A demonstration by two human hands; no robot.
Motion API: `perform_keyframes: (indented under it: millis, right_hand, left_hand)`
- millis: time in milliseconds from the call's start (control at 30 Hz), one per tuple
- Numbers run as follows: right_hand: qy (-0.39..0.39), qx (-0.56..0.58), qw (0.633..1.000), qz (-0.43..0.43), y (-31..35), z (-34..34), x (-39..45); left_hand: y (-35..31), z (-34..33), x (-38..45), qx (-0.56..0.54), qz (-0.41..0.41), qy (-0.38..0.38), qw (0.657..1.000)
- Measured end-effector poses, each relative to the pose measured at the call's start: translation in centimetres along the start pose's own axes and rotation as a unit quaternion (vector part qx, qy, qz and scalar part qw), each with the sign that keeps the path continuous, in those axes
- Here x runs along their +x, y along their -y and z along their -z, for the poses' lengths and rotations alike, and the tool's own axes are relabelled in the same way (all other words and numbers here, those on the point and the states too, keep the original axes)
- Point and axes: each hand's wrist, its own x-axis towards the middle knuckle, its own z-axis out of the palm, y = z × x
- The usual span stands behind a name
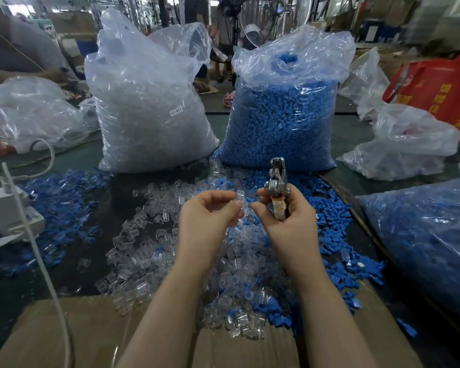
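Our left grip point(207, 216) pinches a clear cap point(240, 195). Right grip point(290, 221) is clamped round the metal pliers point(276, 179), nose up. Both are held above the loose caps point(144, 248) on the surface point(109, 200).

A small clear plastic cap point(240, 195) sits at the fingertips of the left hand point(210, 212). Worn metal pliers point(276, 179) stand upright in the right hand point(292, 213)
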Motion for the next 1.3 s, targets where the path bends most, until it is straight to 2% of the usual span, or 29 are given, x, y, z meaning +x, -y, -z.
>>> perform_keyframes:
  millis: [267,567,833,1000,1133,1300]
  right_hand:
    - [-0.002,-0.058,0.998,0.009,0.2,0.0,-0.2]
    - [-0.008,-0.074,0.997,0.007,0.2,0.1,-0.1]
    - [0.008,-0.058,0.998,0.002,0.1,0.2,-0.1]
    - [0.020,-0.050,0.999,0.003,0.2,0.4,-0.2]
    - [0.035,-0.052,0.998,-0.004,0.1,0.5,-0.1]
    - [0.073,-0.120,0.989,-0.042,-0.5,1.3,0.3]
  left_hand:
    - [-0.3,-0.3,-0.2,0.069,-0.038,-0.015,0.997]
    - [-0.1,-0.6,-0.4,0.157,-0.126,-0.022,0.979]
    - [0.4,-0.7,-0.5,0.163,-0.173,-0.020,0.971]
    - [0.6,-1.0,-0.5,0.154,-0.180,-0.027,0.971]
    - [0.6,-0.9,-0.3,0.124,-0.135,-0.031,0.983]
    - [0.2,-0.6,-0.1,-0.010,-0.078,-0.009,0.997]
